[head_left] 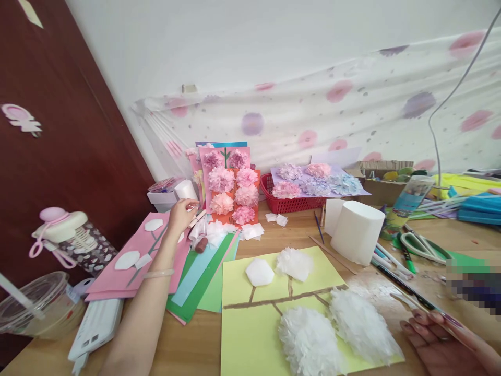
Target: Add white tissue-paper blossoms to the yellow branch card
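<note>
- At the far left of the table stands a clear cup with a straw; behind it leans a bottle with a pink top, and in front lies a white power bank.
- Next to these are pink sheets, with flat white pieces on the upper one.
- The left arm reaches over these sheets. The left hand is at their far edge, near a small roll and a wooden peg. Its fingers are bent; one cannot tell whether they grasp something.
- Just beside are a brown cap and green sheets.
- Behind, pink flowers cover upright cards.
- In the middle, nearest to the person, lies the yellow sheet with a brown branch. On it are one flat white piece and three white puffs.
- Farther back, a lilac sheet with flowers rests upon a red basket.
- More to the right stand a big roll and a tube.
- At the lower right, the right hand is turned palm up, its fingers curled around a dark stick, near the puffs.
</note>
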### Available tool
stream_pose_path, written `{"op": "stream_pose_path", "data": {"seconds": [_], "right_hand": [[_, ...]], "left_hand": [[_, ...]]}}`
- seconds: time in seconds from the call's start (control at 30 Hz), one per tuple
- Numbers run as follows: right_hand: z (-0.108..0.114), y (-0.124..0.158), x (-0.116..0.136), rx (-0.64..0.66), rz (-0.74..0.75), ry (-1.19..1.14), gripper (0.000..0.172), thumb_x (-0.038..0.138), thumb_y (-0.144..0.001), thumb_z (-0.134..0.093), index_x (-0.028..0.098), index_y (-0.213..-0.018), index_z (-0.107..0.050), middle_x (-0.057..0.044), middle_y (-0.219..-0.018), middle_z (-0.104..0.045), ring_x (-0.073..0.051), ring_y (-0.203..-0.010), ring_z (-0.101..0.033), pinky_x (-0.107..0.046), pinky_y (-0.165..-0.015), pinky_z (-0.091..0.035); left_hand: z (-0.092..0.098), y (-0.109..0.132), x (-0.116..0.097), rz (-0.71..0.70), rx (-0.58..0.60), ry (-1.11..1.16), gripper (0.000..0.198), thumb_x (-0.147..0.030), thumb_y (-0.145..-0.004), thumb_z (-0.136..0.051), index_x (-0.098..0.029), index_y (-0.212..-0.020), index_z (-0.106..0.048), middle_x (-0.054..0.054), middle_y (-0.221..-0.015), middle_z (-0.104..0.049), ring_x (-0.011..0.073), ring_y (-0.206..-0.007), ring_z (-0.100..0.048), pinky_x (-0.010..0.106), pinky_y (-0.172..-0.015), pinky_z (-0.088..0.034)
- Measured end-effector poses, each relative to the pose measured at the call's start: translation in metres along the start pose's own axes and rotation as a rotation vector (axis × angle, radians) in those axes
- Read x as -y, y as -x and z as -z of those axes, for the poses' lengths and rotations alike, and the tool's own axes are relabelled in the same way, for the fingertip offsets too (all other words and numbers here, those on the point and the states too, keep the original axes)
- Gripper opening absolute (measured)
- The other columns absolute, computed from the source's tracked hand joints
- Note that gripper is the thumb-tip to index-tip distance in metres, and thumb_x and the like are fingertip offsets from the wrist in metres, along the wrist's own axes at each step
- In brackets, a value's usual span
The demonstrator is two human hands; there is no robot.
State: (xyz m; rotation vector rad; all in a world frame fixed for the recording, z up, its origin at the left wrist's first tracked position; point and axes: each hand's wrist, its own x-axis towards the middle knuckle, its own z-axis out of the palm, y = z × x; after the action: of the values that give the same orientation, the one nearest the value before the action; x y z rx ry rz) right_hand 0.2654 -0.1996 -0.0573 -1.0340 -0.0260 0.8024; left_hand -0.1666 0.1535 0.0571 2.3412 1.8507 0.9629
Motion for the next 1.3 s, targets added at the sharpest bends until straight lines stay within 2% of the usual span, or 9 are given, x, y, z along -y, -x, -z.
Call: {"op": "stream_pose_path", "data": {"seconds": [0.27, 0.37, 0.5, 0.67, 0.87, 1.03, 1.1, 1.2, 1.3], "right_hand": [[-0.011, 0.009, 0.004, -0.047, 0.061, 0.064, 0.020, 0.039, -0.051, -0.080, 0.029, -0.062, -0.067, -0.008, -0.075, -0.054, -0.016, -0.065, -0.059, -0.039, -0.059, -0.055], [-0.012, 0.010, 0.005, -0.050, 0.085, 0.098, 0.017, 0.042, -0.054, -0.075, 0.030, -0.061, -0.066, -0.009, -0.075, -0.054, -0.018, -0.065, -0.059, -0.045, -0.062, -0.053], [-0.014, 0.014, 0.007, -0.095, 0.045, 0.074, 0.015, 0.038, -0.055, -0.073, 0.029, -0.065, -0.067, -0.007, -0.076, -0.058, -0.018, -0.068, -0.061, -0.037, -0.061, -0.057], [-0.016, 0.016, 0.011, -0.058, 0.012, 0.040, 0.013, 0.032, -0.056, -0.072, 0.025, -0.066, -0.066, -0.003, -0.071, -0.058, -0.016, -0.063, -0.057, -0.029, -0.056, -0.060], [-0.019, 0.015, 0.014, -0.064, -0.023, -0.007, 0.013, 0.026, -0.051, -0.072, 0.022, -0.062, -0.067, -0.005, -0.072, -0.057, -0.017, -0.062, -0.057, -0.030, -0.054, -0.060], [-0.032, 0.033, 0.018, -0.077, 0.034, -0.062, 0.028, 0.045, -0.068, -0.063, 0.020, -0.073, -0.074, -0.011, -0.073, -0.060, -0.020, -0.064, -0.058, -0.032, -0.050, -0.055], [-0.038, 0.042, 0.019, -0.020, 0.074, -0.061, 0.031, 0.044, -0.070, -0.064, 0.017, -0.082, -0.074, -0.003, -0.059, -0.050, -0.014, -0.053, -0.046, -0.027, -0.047, -0.050], [-0.044, 0.048, 0.017, 0.061, 0.197, -0.038, 0.023, 0.030, -0.063, -0.076, 0.016, -0.080, -0.069, 0.009, -0.049, -0.033, -0.007, -0.046, -0.030, -0.018, -0.044, -0.039], [-0.047, 0.056, 0.013, 0.091, 0.345, 0.009, 0.030, 0.027, -0.059, -0.084, 0.019, -0.079, -0.063, 0.011, -0.049, -0.036, -0.005, -0.046, -0.032, -0.017, -0.048, -0.039]], "left_hand": [[-0.009, 0.003, -0.014, -0.136, 0.312, 0.123, 0.018, -0.031, -0.063, -0.070, -0.021, -0.075, -0.080, 0.003, -0.080, -0.077, 0.0199, -0.072, -0.064, 0.026, -0.066, -0.045], [-0.016, 0.006, -0.016, -0.098, 0.313, 0.137, 0.018, -0.037, -0.064, -0.072, -0.019, -0.066, -0.076, 0.004, -0.072, -0.075, 0.0197, -0.069, -0.063, 0.025, -0.062, -0.041], [-0.027, 0.010, -0.021, -0.016, 0.291, 0.155, 0.028, -0.041, -0.062, -0.073, -0.020, -0.047, -0.063, 0.002, -0.046, -0.061, 0.0201, -0.059, -0.060, 0.027, -0.057, -0.036], [-0.034, 0.010, -0.026, 0.041, 0.279, 0.299, 0.012, -0.031, -0.058, -0.068, -0.020, -0.054, -0.067, 0.001, -0.055, -0.066, 0.0213, -0.063, -0.062, 0.028, -0.058, -0.038], [-0.024, 0.008, -0.036, 0.049, 0.304, 0.561, 0.018, -0.034, -0.056, -0.068, -0.019, -0.062, -0.062, 0.001, -0.061, -0.068, 0.0190, -0.064, -0.064, 0.027, -0.060, -0.045], [-0.002, 0.018, -0.069, 0.015, 0.405, 0.765, 0.032, -0.032, -0.054, -0.076, -0.018, -0.078, -0.061, 0.002, -0.079, -0.074, 0.0197, -0.077, -0.070, 0.030, -0.070, -0.054], [0.004, 0.028, -0.090, -0.048, 0.490, 0.903, 0.036, -0.028, -0.054, -0.080, -0.018, -0.083, -0.062, 0.002, -0.086, -0.074, 0.0187, -0.083, -0.070, 0.031, -0.076, -0.055], [-0.002, 0.054, -0.122, -0.123, 0.663, 1.125, 0.032, -0.022, -0.058, -0.082, -0.017, -0.083, -0.063, 0.002, -0.087, -0.072, 0.0167, -0.084, -0.069, 0.031, -0.080, -0.054], [-0.020, 0.096, -0.149, -0.040, 0.788, 1.316, 0.033, -0.019, -0.057, -0.083, -0.016, -0.083, -0.064, 0.001, -0.083, -0.071, 0.0141, -0.078, -0.067, 0.029, -0.078, -0.052]]}}
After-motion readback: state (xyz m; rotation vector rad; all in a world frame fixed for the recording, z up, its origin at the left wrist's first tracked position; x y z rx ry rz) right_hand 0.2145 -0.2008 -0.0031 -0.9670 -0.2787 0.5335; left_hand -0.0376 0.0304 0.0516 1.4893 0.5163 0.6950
